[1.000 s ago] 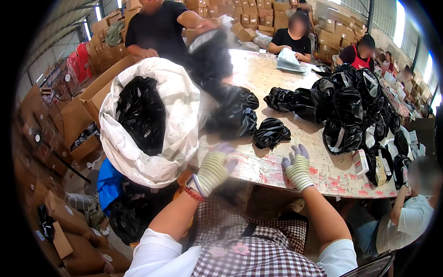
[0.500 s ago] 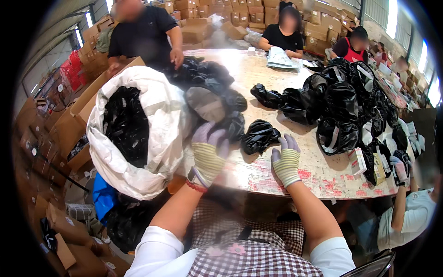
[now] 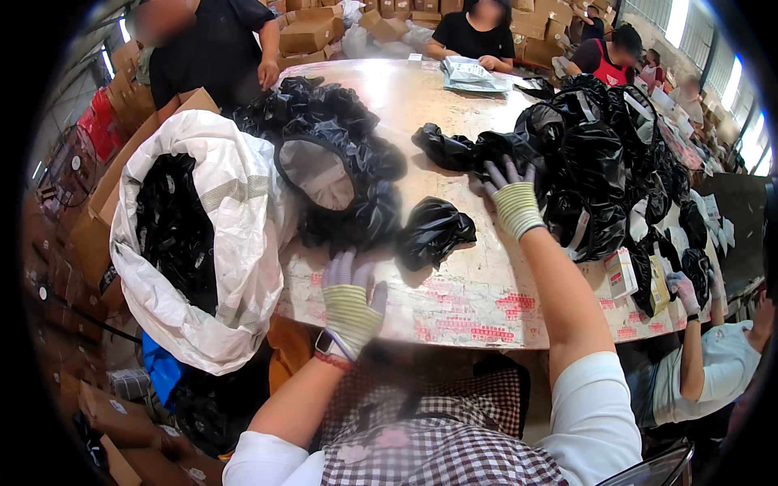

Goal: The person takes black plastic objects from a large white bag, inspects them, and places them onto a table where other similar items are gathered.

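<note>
My left hand [image 3: 350, 300], in a striped gray-fingered glove, lies open at the near edge of the pale table [image 3: 462, 316], just below a left pile of crumpled black bags [image 3: 348, 211], one showing a pale lining. My gloved right hand [image 3: 510, 194] reaches forward with fingers apart, at the near side of a black bundle [image 3: 506, 148] beside the large right pile of black bags [image 3: 592, 170]. A single black bundle [image 3: 433, 231] lies between my hands. Left of my left hand stands a white woven sack [image 3: 243, 267] with black plastic inside.
Cardboard boxes [image 3: 105, 202] and a fan [image 3: 77, 162] stand at left. Co-workers sit or stand around the table: one at back left [image 3: 207, 49], one with grey packages [image 3: 474, 73], one in red apron [image 3: 608, 61], one at right [image 3: 697, 364] near small white boxes [image 3: 622, 274].
My right hand has reached forward to the black bundles. My left hand has drawn slightly back. The co-worker at back left has lowered the arm that was raised with black material, now on the left pile.
</note>
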Available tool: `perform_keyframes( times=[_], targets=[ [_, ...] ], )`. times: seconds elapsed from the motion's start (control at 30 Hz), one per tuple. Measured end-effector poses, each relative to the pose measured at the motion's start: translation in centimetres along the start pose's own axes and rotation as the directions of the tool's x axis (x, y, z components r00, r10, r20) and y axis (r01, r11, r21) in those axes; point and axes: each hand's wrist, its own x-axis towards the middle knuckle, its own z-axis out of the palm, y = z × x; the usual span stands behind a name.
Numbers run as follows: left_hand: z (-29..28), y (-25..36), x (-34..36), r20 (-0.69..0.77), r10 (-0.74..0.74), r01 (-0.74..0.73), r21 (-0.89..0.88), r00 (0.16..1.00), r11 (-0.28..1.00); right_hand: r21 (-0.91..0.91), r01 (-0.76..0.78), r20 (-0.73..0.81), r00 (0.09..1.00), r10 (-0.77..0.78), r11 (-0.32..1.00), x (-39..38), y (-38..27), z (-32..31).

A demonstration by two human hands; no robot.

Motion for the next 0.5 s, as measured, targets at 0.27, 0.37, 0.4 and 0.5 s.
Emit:
perform_keyframes(
  times=[0.27, 0.37, 0.4, 0.5],
  targets=[
    [-0.3, 0.2, 0.8, 0.024, 0.009, -0.008, -0.051, 1.0, 0.999, -0.2, -0.513, 0.688, 0.533, 0.492, 0.835, 5.0, 7.0, 2.8],
    [-0.1, 0.4, 1.2, 0.015, 0.039, -0.038, -0.069, 0.999, 0.997, -0.088, -0.411, 0.764, 0.557, 0.326, 0.908, 9.3, 4.8, -3.6],
    [-0.5, 0.3, 0.7, 0.01, -0.001, 0.002, -0.048, 1.0, 0.999, 0.005, -0.359, 0.618, 0.735, 0.279, 0.933, 10.9, 1.9, -4.6],
    [-0.5, 0.1, 0.6, 0.027, -0.016, 0.019, -0.089, 1.0, 0.996, 0.327, -0.274, 0.006, 0.958, 0.288, 0.904, 12.0, -3.2, -5.9]
  ],
)
